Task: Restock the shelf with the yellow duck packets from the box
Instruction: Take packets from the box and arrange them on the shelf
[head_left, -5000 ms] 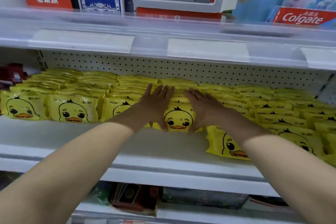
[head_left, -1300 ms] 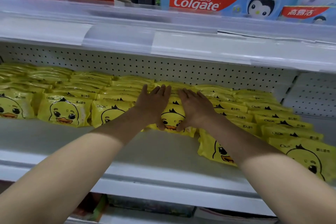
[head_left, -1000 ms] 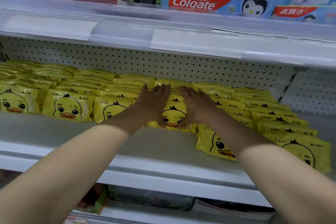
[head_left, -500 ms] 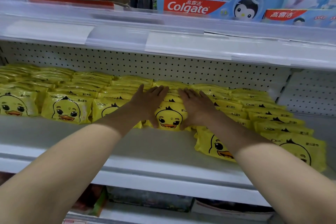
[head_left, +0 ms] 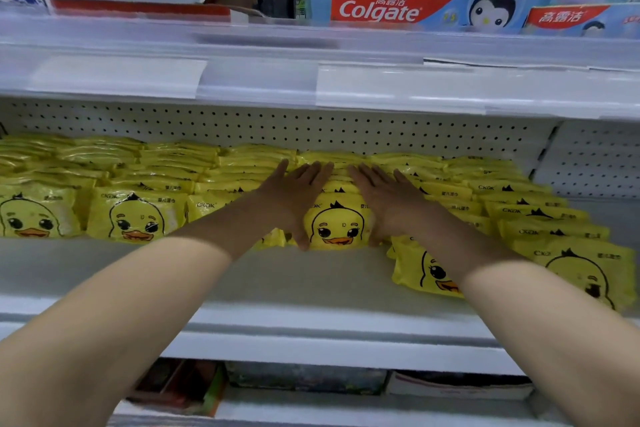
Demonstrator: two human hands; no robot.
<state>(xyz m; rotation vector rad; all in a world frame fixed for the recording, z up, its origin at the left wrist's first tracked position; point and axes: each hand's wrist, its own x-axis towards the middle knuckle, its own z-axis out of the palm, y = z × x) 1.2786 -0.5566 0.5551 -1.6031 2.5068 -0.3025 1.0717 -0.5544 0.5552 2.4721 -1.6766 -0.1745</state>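
Note:
Rows of yellow duck packets (head_left: 131, 215) lie overlapped on the white middle shelf (head_left: 277, 288), reaching back to the pegboard. My left hand (head_left: 294, 196) and my right hand (head_left: 388, 199) lie flat with straight fingers on either side of one row, framing its front duck packet (head_left: 337, 224). Further right, two rows stick out further forward; their front packets (head_left: 429, 270) lie nearer the shelf's edge. The box is out of view.
The upper shelf's front rail (head_left: 311, 80) with blank label strips overhangs the packets. Colgate toothpaste boxes (head_left: 381, 9) and other cartons stand above it. Below, a lower shelf holds dark flat items (head_left: 304, 378). Bare shelf surface lies in front of the rows.
My hands stay on the same row, pressing its sides; the row's front packet sits a little further back on the shelf. The camera view has shifted slightly.

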